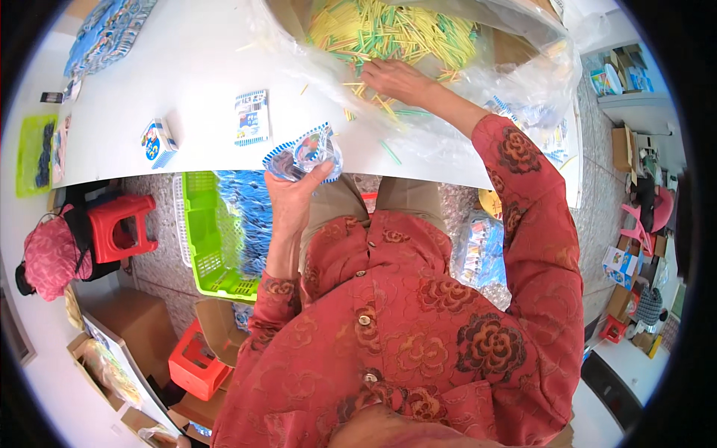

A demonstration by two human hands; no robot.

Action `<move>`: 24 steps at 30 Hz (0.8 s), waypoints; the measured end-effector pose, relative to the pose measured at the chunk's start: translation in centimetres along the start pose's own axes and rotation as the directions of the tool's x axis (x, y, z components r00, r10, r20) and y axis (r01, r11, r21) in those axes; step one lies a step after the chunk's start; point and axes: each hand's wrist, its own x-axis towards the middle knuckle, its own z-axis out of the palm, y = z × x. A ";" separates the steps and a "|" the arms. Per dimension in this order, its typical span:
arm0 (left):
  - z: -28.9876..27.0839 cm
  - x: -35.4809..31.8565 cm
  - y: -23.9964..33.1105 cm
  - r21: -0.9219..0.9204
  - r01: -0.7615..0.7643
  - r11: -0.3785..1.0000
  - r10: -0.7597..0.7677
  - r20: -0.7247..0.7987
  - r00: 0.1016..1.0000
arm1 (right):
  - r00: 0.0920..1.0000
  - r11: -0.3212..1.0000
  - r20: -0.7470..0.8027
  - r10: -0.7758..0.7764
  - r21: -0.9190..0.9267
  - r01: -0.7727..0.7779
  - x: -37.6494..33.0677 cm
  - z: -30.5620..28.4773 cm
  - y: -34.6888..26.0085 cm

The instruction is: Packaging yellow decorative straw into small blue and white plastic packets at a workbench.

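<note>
My left hand [293, 196] is closed on an open plastic pouch [308, 152] with blue striped edges, held at the table's near edge. Farther off to the right, my right hand [396, 81] reaches to the edge of a heap of thin yellow and green sticks [396, 33]. Its fingers are bent together at the sticks; which ones they grip, if any, is too small to make out. The heap lies on clear plastic sheeting [515, 45]. A flat blue-and-white packet [252, 117] and a small upright packet [158, 143] are on the white table [202, 67] left of the pouch.
Bundled blue packages [108, 33] lie at the far left of the table. Below the near edge, a green basket [205, 239] is filled with blue packets [245, 216]. More packets [482, 250] sit below on the right. Red stools [123, 228] and another person [56, 254] are at left.
</note>
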 end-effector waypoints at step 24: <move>1.6 0.1 -0.3 0.051 0.034 0.998 -0.035 0.023 0.999 | 0.705 0.335 0.097 0.703 0.829 -0.448 -4.1 -0.6 -1.8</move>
